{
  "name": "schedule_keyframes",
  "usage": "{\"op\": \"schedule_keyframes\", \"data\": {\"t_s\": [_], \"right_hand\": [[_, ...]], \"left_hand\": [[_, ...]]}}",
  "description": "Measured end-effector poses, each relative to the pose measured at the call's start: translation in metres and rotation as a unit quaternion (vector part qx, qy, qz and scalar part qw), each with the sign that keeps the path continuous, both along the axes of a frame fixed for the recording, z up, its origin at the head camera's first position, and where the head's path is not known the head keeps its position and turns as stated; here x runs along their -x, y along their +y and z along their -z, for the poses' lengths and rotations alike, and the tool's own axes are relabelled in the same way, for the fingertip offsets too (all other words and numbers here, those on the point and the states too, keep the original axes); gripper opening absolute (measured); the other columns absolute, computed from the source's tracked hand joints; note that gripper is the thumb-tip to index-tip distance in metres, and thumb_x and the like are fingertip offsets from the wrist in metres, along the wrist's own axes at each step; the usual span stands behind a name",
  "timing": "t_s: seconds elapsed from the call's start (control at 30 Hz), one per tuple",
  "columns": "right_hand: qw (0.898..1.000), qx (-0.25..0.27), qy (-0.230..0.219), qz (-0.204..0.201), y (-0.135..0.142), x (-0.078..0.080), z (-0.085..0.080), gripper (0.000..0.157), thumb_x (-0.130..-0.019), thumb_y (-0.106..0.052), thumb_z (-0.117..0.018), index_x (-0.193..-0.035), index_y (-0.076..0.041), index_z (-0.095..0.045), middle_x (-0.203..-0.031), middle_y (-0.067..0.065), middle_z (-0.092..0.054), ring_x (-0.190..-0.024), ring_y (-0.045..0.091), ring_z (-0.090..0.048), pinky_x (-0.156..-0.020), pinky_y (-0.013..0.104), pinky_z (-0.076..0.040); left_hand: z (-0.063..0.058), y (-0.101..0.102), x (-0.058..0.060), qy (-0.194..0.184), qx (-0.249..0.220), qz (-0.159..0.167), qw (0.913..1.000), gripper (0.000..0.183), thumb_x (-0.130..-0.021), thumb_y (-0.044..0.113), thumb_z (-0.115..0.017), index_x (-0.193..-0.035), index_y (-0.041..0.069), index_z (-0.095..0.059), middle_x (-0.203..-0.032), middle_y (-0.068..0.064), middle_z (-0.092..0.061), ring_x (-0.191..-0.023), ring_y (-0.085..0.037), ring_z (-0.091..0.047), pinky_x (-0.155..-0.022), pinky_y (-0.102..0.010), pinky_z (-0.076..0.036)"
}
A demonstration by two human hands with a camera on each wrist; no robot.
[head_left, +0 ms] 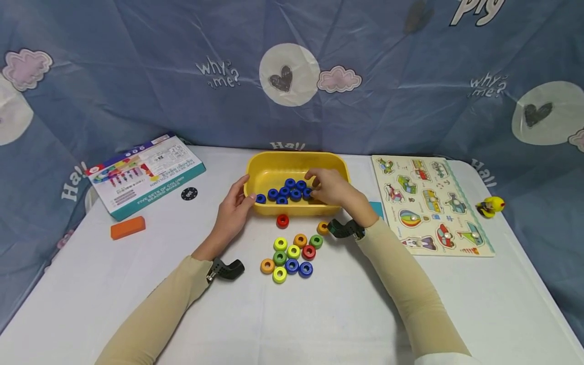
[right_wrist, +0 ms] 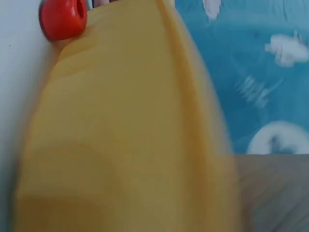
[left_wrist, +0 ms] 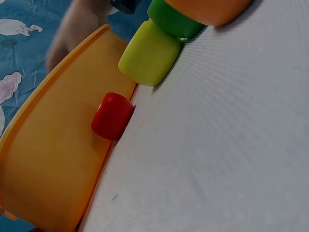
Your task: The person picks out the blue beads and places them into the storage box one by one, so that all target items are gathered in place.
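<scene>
A yellow plastic tub [head_left: 296,209] stands on the table with several blue beads [head_left: 285,192] lying in it. The person's left hand [head_left: 231,209] grips its left end, thumb at the near corner and fingers along the rim. Over the tub's right side, the right hand [head_left: 332,187] reaches in with bent fingers spread apart, fingertips right at the rightmost blue beads. In the left wrist view, a red bead [left_wrist: 112,116] lies against the wall of the tub [left_wrist: 58,135]. The right wrist view shows the tub's outer wall [right_wrist: 111,111] close up and blurred.
In front of the tub lie loose ring beads [head_left: 293,252] in yellow, green, orange, red and blue. At the left are a toy box [head_left: 146,175], an orange block [head_left: 128,228] and a black disc [head_left: 189,193]. A picture puzzle board [head_left: 431,208] and a small yellow figure [head_left: 490,207] are at the right.
</scene>
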State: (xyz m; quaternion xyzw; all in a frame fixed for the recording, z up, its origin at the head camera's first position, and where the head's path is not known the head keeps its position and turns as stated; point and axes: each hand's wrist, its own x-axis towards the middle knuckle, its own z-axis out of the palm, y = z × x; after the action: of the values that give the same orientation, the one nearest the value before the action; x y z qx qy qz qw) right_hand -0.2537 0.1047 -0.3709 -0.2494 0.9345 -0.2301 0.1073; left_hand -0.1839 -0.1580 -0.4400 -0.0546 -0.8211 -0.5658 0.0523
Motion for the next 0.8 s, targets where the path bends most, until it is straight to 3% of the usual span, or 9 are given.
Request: {"op": "schedule_keyframes", "data": {"t_s": [0.13, 0.27, 0.4, 0.5, 0.63, 0.8], "right_hand": [[0.995, 0.044, 0.077, -0.04, -0.004, -0.026, -0.025, 0.035, -0.087, -0.008, -0.069, -0.121, -0.003, -0.062, -0.111, 0.016, -0.069, -0.09, 0.026, -0.067, -0.08, 0.037, -0.057], [0.979, 0.102, 0.117, -0.133, -0.01, -0.062, -0.041, 0.026, -0.086, -0.008, -0.07, -0.112, -0.005, -0.067, -0.107, 0.009, -0.071, -0.081, 0.017, -0.066, -0.074, 0.029, -0.057], [0.964, 0.091, 0.08, -0.235, -0.014, -0.093, -0.033, 0.02, -0.086, -0.011, -0.07, -0.106, -0.008, -0.069, -0.1, 0.004, -0.071, -0.078, 0.013, -0.062, -0.07, 0.022, -0.055], [0.959, 0.047, 0.03, -0.277, -0.014, -0.11, -0.02, 0.015, -0.085, -0.017, -0.073, -0.098, -0.011, -0.069, -0.089, 0.003, -0.067, -0.074, 0.011, -0.056, -0.065, 0.017, -0.048], [0.957, -0.018, 0.003, -0.29, -0.015, -0.123, -0.006, 0.017, -0.082, -0.024, -0.077, -0.09, -0.015, -0.065, -0.081, 0.001, -0.061, -0.073, 0.007, -0.047, -0.064, 0.018, -0.039], [0.959, -0.066, 0.003, -0.277, -0.016, -0.128, 0.001, 0.022, -0.077, -0.025, -0.081, -0.085, -0.019, -0.061, -0.08, -0.004, -0.056, -0.075, 0.006, -0.047, -0.066, 0.02, -0.039]], "left_hand": [[0.0, 0.0, 0.0, 0.002, 0.003, -0.002, 1.0, 0.055, -0.102, 0.027, -0.048, -0.153, 0.025, -0.029, -0.16, -0.003, -0.028, -0.138, -0.026, -0.044, -0.11, -0.042, -0.043], [0.0, 0.0, -0.001, 0.003, 0.001, -0.003, 1.0, 0.054, -0.102, 0.027, -0.048, -0.153, 0.025, -0.031, -0.16, -0.002, -0.028, -0.139, -0.025, -0.043, -0.111, -0.043, -0.042], [-0.001, 0.0, -0.002, -0.002, 0.003, -0.005, 1.0, 0.054, -0.102, 0.028, -0.049, -0.152, 0.025, -0.031, -0.16, -0.002, -0.029, -0.14, -0.025, -0.041, -0.112, -0.043, -0.04], [-0.002, 0.0, -0.003, -0.004, 0.006, -0.007, 1.0, 0.054, -0.102, 0.028, -0.048, -0.153, 0.025, -0.03, -0.16, -0.002, -0.029, -0.141, -0.025, -0.04, -0.112, -0.043, -0.04], [-0.002, 0.0, -0.003, -0.005, 0.006, -0.01, 0.9999, 0.054, -0.102, 0.028, -0.048, -0.153, 0.025, -0.03, -0.16, -0.001, -0.029, -0.141, -0.025, -0.04, -0.112, -0.042, -0.04], [-0.002, 0.001, -0.002, -0.008, 0.004, -0.008, 0.9999, 0.055, -0.102, 0.029, -0.048, -0.153, 0.027, -0.03, -0.16, -0.003, -0.03, -0.14, -0.025, -0.041, -0.113, -0.042, -0.04]]}}
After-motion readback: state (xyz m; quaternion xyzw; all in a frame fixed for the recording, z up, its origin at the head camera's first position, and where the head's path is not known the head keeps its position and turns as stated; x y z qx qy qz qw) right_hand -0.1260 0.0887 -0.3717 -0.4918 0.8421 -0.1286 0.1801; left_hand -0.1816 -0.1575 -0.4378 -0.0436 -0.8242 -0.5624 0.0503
